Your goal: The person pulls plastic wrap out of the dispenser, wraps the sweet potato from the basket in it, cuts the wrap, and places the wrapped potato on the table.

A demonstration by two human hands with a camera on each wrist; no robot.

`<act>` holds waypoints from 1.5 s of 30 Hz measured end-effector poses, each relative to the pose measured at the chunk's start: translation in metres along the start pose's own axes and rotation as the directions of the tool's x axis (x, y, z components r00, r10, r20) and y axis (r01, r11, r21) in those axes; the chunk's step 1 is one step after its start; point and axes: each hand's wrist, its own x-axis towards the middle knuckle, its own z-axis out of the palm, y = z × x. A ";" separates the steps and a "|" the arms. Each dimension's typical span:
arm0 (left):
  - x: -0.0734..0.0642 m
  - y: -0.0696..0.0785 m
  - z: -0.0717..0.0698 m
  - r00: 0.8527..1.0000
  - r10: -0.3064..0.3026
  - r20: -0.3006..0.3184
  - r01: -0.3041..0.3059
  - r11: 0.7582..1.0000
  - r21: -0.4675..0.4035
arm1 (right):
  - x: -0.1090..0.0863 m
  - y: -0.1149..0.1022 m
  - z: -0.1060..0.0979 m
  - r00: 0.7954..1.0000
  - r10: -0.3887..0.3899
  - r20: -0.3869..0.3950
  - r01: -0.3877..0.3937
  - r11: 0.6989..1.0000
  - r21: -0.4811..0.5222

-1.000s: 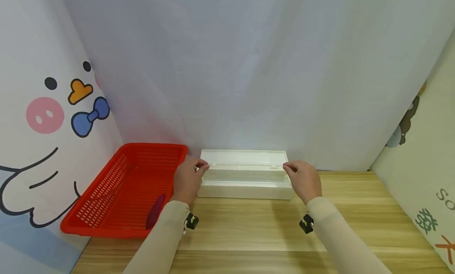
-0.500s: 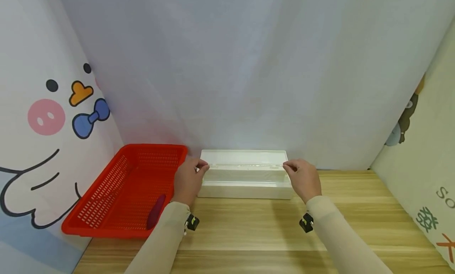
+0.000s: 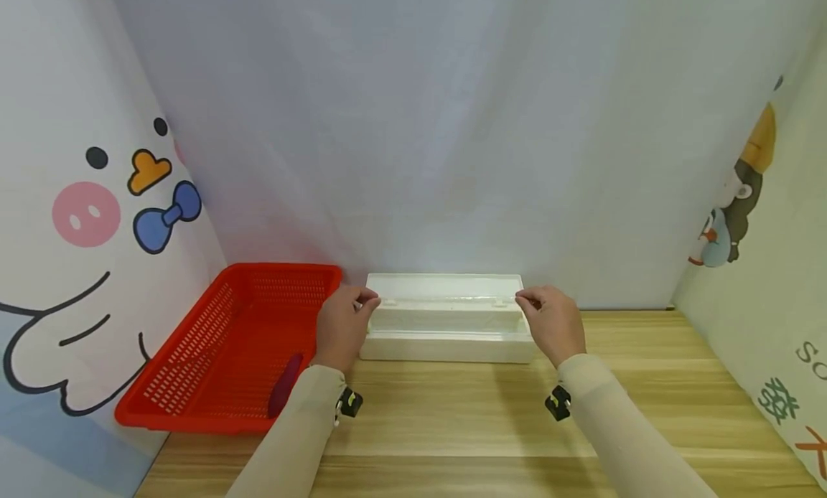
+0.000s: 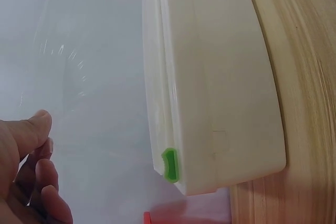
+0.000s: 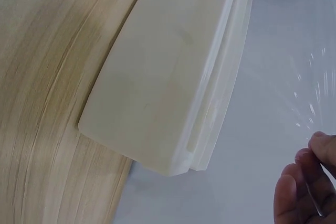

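Note:
A white cling film dispenser (image 3: 446, 351) stands on the table against the back curtain, its lid raised behind. Clear cling film (image 4: 63, 72) stretches between my two hands above the box. With thumb and fingertips, my left hand (image 3: 342, 327) pinches the film's left corner. On the other side my right hand (image 3: 554, 326) pinches the right corner the same way. Shiny creases in the film (image 5: 317, 85) fan out from the right fingertips in the right wrist view. At one end of the box sits a green slider (image 4: 170, 165). The roll inside cannot be made out clearly.
A red plastic basket (image 3: 226, 369) stands left of the dispenser, close to my left forearm. Inside lies a long purple object (image 3: 284, 385), partly hidden by my sleeve. Printed curtains (image 3: 452, 139) enclose the wooden table (image 3: 446, 426) at the back and sides.
The head view has shifted very slightly. Both hands keep their pinch on the film at nearly the same place; the dispenser and basket have not visibly moved.

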 end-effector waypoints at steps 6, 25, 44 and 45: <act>0.000 0.002 -0.001 1.000 -0.017 -0.006 0.017 1.000 -0.007 | 0.000 -0.001 -0.001 1.000 0.002 0.004 -0.002 1.000 0.003; 0.005 0.006 -0.006 0.999 0.005 -0.041 -0.006 1.000 -0.020 | 0.003 -0.006 -0.006 1.000 0.024 -0.002 -0.024 0.999 0.023; 0.011 0.008 -0.007 0.998 0.031 -0.047 -0.032 0.999 -0.018 | 0.006 -0.009 -0.010 0.999 0.021 -0.034 -0.019 0.999 0.048; 0.011 0.008 -0.007 0.998 0.031 -0.047 -0.032 0.999 -0.019 | 0.006 -0.009 -0.010 0.999 0.019 -0.035 -0.017 0.999 0.048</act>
